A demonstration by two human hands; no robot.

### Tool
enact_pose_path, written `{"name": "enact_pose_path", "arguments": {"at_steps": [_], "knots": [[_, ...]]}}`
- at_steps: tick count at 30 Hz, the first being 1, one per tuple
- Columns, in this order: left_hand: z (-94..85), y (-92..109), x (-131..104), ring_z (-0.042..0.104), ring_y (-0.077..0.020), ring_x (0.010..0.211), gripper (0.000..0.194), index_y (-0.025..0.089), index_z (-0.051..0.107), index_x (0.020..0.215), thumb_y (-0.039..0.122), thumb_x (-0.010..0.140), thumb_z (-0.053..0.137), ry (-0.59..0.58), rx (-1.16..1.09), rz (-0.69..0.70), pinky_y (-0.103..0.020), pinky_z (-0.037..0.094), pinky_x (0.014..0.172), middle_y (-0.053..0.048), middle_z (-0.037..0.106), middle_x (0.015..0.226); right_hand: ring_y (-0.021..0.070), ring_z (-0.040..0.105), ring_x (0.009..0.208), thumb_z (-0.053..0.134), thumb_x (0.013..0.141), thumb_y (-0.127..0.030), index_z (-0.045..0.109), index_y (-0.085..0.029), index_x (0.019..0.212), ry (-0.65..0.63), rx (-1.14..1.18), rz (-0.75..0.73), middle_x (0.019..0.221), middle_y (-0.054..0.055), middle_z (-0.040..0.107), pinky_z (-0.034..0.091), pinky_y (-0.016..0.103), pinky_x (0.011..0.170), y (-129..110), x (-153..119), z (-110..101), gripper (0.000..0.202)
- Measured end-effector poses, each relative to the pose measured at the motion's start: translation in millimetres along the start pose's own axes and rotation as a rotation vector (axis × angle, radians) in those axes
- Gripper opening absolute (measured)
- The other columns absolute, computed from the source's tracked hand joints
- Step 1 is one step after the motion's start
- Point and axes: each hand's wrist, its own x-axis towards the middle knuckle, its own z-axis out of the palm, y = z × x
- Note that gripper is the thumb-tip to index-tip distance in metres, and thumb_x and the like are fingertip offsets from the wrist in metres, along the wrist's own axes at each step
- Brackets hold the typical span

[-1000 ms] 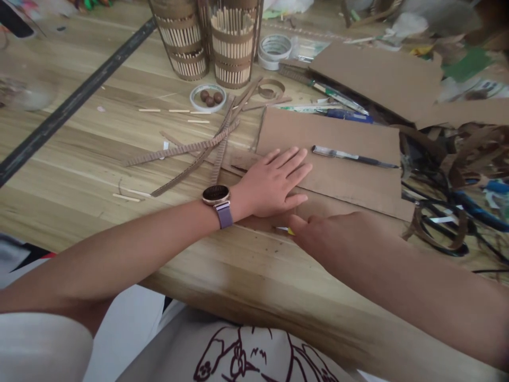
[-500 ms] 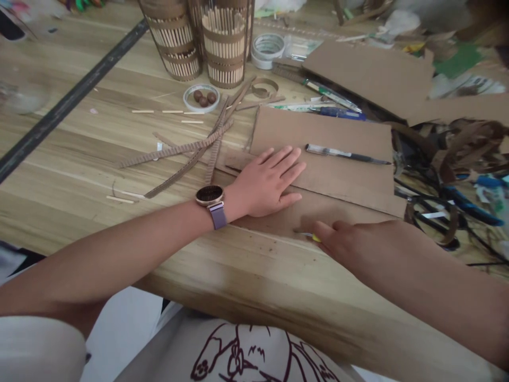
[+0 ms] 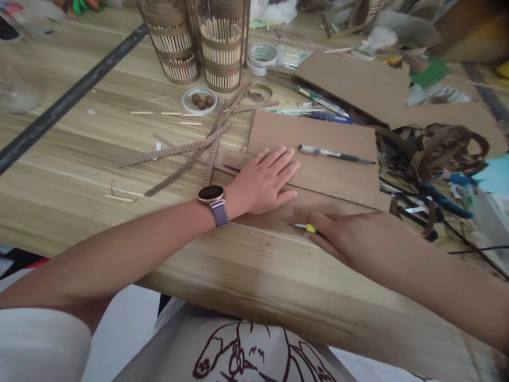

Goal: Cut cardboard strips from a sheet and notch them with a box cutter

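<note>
My left hand (image 3: 264, 178) lies flat with fingers stretched across brown cardboard (image 3: 318, 130), pressing over the edge between an upper piece and a front cardboard piece (image 3: 306, 207). A watch with a purple band (image 3: 217, 204) is on that wrist. My right hand (image 3: 338, 233) is closed round a craft knife (image 3: 309, 228). Only its thin metal blade and yellow front part show; the rest is hidden in the hand. Its tip points left, at the near edge of the front cardboard; whether it touches cannot be told. A black pen (image 3: 338, 154) rests on the upper piece.
Loose corrugated strips (image 3: 186, 146) and short sticks lie left of the cardboard. Behind stand stick-and-cardboard cylinders (image 3: 220, 58), a shallow ring with brown balls (image 3: 202, 102) and tape rolls (image 3: 262, 57). Tangled brown strips (image 3: 449, 148) and black-handled scissors lie right.
The view has swung slightly to the right. My right hand and the knife have shifted a little, and more of the yellow part shows. My left hand stays pressed on the cardboard.
</note>
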Motion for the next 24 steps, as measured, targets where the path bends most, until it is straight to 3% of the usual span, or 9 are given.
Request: {"name": "enact_pose_path", "arguments": {"at_steps": [4,8,15,21,24], "knots": [[0.0,0,1,0.027,-0.0320,0.153,0.064,0.007,0.040,0.152,0.047,0.102,0.042,-0.009,-0.005,-0.002,-0.051,0.022,0.124,-0.020,0.031,0.163,0.0168,0.056,0.047,0.038,0.102,-0.038,0.064,-0.020,0.091,-0.099,-0.126,-0.024,0.058,0.001,0.065,0.013,0.030,0.044,-25,25,2,0.033],[0.2,-1,2,0.028,-0.0318,0.153,0.064,0.008,0.040,0.152,0.047,0.102,0.043,-0.004,-0.014,-0.006,-0.050,0.022,0.124,-0.020,0.032,0.163,0.0177,0.060,0.050,0.040,0.101,-0.033,0.063,-0.019,0.093,-0.130,-0.142,-0.027,0.063,0.002,0.069,0.013,0.031,0.043,-29,31,4,0.028],[3.6,-2,1,0.030,-0.0323,0.151,0.063,0.007,0.043,0.151,0.046,0.101,0.045,0.039,-0.027,0.013,-0.050,0.023,0.123,-0.020,0.034,0.161,0.0148,0.055,0.046,0.039,0.099,-0.025,0.066,-0.017,0.097,-0.098,-0.083,-0.050,0.064,0.005,0.068,0.023,0.029,0.049,-25,29,8,0.028],[5.3,-4,1,0.031,-0.0327,0.151,0.064,0.007,0.043,0.151,0.047,0.101,0.046,0.051,-0.021,0.022,-0.050,0.024,0.122,-0.021,0.034,0.161,0.0195,0.062,0.059,0.045,0.091,-0.012,0.067,-0.019,0.095,-0.073,-0.168,-0.080,0.075,0.009,0.072,0.032,0.030,0.053,-33,31,3,0.024],[4.9,-5,1,0.030,-0.0326,0.152,0.065,0.007,0.041,0.152,0.047,0.101,0.044,0.031,-0.016,0.029,-0.050,0.023,0.123,-0.021,0.032,0.162,0.0190,0.061,0.055,0.044,0.091,-0.013,0.068,-0.020,0.096,-0.081,-0.111,-0.063,0.067,0.007,0.069,0.033,0.030,0.052,-31,28,3,0.025]]}}
